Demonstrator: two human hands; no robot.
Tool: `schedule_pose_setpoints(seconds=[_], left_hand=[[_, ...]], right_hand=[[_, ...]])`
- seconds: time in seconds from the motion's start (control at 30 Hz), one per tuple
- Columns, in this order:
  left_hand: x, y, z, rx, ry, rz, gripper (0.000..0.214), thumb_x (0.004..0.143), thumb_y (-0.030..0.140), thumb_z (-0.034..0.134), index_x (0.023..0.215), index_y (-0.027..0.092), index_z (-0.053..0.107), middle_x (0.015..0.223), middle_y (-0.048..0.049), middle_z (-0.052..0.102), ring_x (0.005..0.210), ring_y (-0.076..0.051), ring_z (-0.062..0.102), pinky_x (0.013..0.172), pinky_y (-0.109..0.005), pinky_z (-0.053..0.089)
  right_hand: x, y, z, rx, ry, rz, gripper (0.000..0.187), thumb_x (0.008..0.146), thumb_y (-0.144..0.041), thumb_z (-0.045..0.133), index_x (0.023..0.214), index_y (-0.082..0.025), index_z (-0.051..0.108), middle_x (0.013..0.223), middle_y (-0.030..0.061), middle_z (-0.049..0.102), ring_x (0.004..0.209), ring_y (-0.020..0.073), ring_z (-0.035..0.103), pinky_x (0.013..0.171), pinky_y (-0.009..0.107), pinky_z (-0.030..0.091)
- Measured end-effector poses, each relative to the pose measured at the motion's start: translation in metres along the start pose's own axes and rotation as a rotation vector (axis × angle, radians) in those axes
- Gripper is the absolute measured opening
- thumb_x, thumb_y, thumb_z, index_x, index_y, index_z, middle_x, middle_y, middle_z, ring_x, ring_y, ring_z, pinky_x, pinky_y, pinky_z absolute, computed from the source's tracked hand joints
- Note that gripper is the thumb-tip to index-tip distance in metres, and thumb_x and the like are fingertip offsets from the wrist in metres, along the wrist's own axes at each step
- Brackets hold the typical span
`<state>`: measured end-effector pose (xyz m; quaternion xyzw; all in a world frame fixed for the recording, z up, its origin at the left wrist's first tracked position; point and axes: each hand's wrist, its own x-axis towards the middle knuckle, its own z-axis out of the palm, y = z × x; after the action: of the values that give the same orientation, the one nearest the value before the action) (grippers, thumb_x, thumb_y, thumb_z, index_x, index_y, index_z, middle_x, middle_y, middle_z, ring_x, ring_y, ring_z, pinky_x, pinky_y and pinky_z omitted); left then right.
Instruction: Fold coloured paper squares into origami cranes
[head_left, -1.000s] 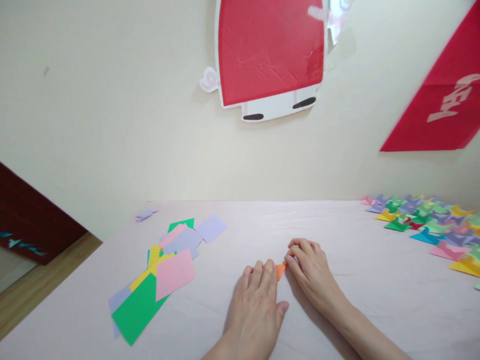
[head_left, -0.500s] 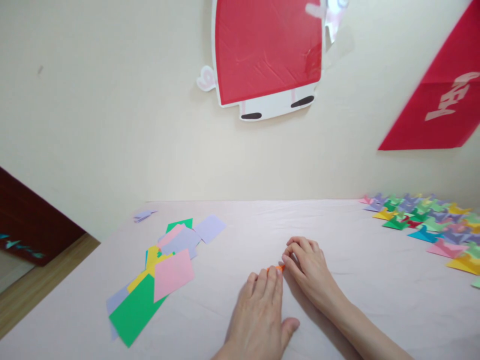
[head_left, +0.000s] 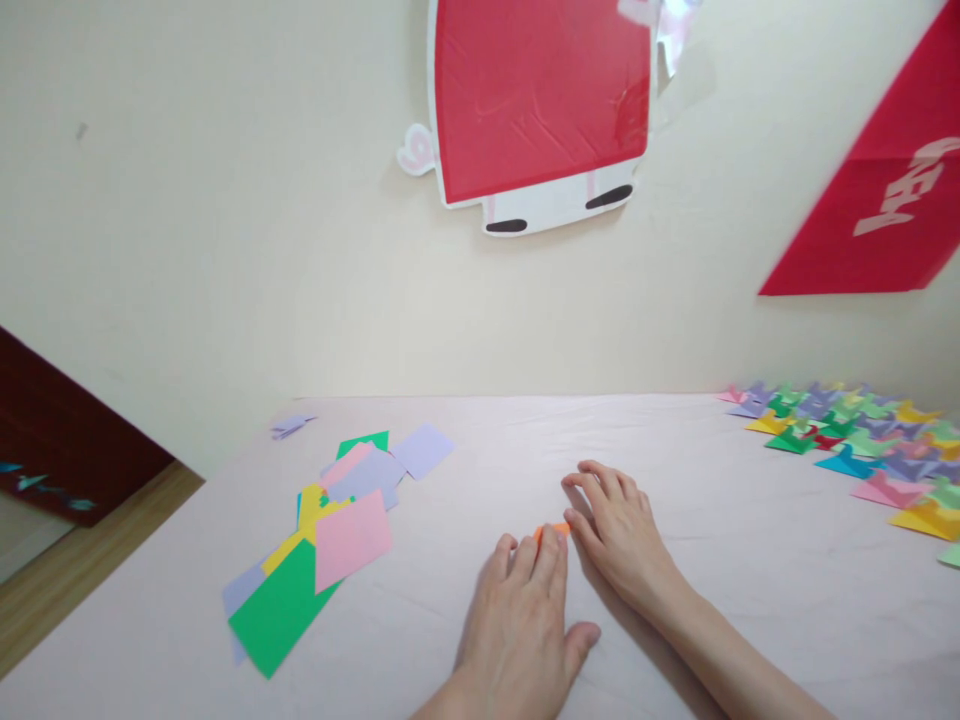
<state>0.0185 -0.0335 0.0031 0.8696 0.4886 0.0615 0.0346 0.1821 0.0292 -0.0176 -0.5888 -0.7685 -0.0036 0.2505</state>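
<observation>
A small orange paper piece [head_left: 553,529] lay on the pale tabletop [head_left: 495,440], low in the middle of the view, and only a sliver of it showed. The left hand [head_left: 525,620] lay flat, palm down, its grip open and its fingertips [head_left: 556,545] pressing on the near edge of the piece. The right hand [head_left: 619,530] rested just at three o'clock of the piece. Its fingers were loosely curved and spread on the cloth with nothing clasped, and its thumb touched the orange edge.

Towards nine o'clock of the hands, well apart, loose coloured sheets [head_left: 322,540] lay fanned and overlapping: green, pink, yellow and lilac. A lilac scrap [head_left: 291,425] sat beyond them at about eleven o'clock, near the far edge. Out at two o'clock, many folded paper shapes [head_left: 862,450] in mixed colours stood in rows against the wall [head_left: 225,200]. On that wall hung a red poster [head_left: 540,100] at twelve o'clock and a red banner [head_left: 877,210] at one o'clock.
</observation>
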Motion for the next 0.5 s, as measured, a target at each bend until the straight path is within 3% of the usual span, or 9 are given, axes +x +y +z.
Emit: schedule_pose_setpoints(seconds=[0.27, 0.5], left_hand=[[0.0, 0.0, -0.003, -0.065, -0.036, -0.035, 0.07, 0.096, 0.058, 0.04, 0.146, 0.01, 0.039, 0.151, -0.0101, 0.039, 0.128, -0.032, 0.047, 0.111, -0.051, 0.034], [-0.006, -0.001, -0.003, -0.048, -0.059, -0.056, 0.076, 0.094, 0.062, 0.039, 0.147, 0.008, 0.035, 0.153, -0.014, 0.033, 0.135, -0.034, 0.041, 0.112, -0.052, 0.033]], right_hand=[[-0.002, 0.003, 0.003, 0.017, -0.018, -0.06, 0.031, 0.095, -0.028, 0.042, 0.12, -0.02, 0.057, 0.133, 0.0118, 0.055, 0.121, 0.0275, 0.046, 0.095, 0.043, 0.041], [0.0, -0.006, -0.002, -0.117, -0.093, -0.067, 0.04, 0.093, -0.028, 0.046, 0.131, -0.029, 0.056, 0.143, 0.0106, 0.051, 0.13, 0.0309, 0.042, 0.097, 0.047, 0.04]])
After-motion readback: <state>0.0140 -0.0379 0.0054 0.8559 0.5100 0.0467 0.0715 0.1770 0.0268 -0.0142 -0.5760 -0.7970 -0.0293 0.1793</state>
